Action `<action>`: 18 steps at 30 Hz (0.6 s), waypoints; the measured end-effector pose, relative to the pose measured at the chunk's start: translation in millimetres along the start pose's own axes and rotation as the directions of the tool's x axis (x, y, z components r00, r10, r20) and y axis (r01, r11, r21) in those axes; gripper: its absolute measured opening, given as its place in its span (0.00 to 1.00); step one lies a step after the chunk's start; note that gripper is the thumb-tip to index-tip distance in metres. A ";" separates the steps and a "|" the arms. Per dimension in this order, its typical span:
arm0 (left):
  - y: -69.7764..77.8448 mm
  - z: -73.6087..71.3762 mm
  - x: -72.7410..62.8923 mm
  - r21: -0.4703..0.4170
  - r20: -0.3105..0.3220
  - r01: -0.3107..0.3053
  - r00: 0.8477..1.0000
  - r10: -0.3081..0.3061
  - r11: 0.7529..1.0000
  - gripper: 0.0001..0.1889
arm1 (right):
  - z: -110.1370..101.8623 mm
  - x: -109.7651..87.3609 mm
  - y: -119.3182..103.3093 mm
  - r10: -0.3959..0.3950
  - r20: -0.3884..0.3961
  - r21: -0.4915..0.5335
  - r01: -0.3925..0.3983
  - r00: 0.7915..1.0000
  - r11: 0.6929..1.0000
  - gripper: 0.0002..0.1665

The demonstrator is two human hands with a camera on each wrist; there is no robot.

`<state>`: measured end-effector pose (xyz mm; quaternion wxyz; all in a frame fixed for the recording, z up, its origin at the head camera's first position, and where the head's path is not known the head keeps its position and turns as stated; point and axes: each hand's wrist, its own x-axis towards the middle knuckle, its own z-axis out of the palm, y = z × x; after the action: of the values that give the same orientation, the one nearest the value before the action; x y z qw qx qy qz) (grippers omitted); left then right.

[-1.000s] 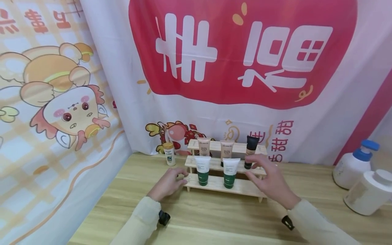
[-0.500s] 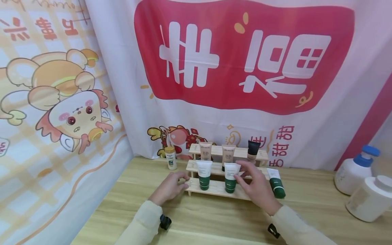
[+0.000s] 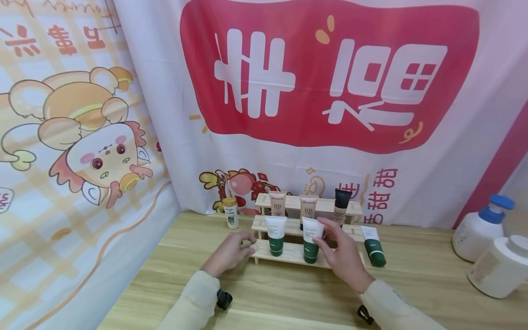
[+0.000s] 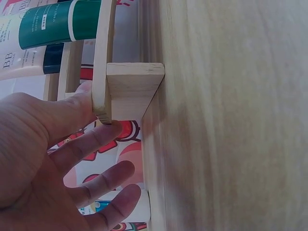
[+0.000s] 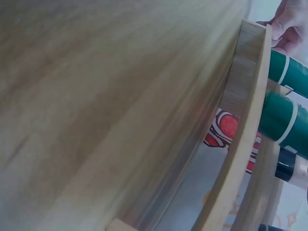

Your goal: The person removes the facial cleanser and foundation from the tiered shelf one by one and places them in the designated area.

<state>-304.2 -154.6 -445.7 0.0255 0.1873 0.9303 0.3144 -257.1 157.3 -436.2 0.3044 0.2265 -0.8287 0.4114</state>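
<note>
1. The right hand [image 3: 342, 254] pinches a green-and-white tube [image 3: 310, 239] high on its white part, thumb in front; the hold seems meant to steady or adjust it. The tube stands cap down on the bottom step.
2. The left hand [image 3: 228, 252] pinches the wooden stand [image 3: 294, 251] at its bottom board's end, thumb above, forefinger at the lower edge, other fingers spread, probably bracing the light frame.
3. Between the two grips, a second green-and-white tube [image 3: 275, 236] stands on the same step, likely spaced so that both labels show.
4. Behind the right grip rise a pink BB tube [image 3: 308, 206] and a black-topped tube [image 3: 342, 201]; the stepped boards keep them visible.
5. Just outside the right grip, a third green-and-white tube [image 3: 373, 246] slants beyond the stand's end; whether it lies flat I cannot tell.
6. Beyond the left grip stands a yellow-capped bottle [image 3: 231, 213].
</note>
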 end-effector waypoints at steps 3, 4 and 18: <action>-0.6 0.0 0.7 0.001 0.000 -0.002 1.000 0.002 1.000 0.11 | -8.1 0.2 -4.1 -0.004 -0.005 -0.003 0.004 1.000 1.000 0.38; -1.0 0.1 0.8 0.002 0.000 -0.004 1.000 0.004 1.000 0.11 | -11.9 0.5 -5.4 -0.010 -0.012 -0.005 0.010 1.000 1.000 0.38; -2.0 0.3 0.5 0.014 -0.003 -0.021 1.000 0.021 1.000 0.11 | -109.1 4.3 9.3 -0.066 -0.150 -0.110 0.050 0.986 0.993 0.46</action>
<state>-305.3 -155.7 -447.0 0.0195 0.1966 0.9305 0.3083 -231.3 251.5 -386.3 0.3908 0.2018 -0.8164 0.3742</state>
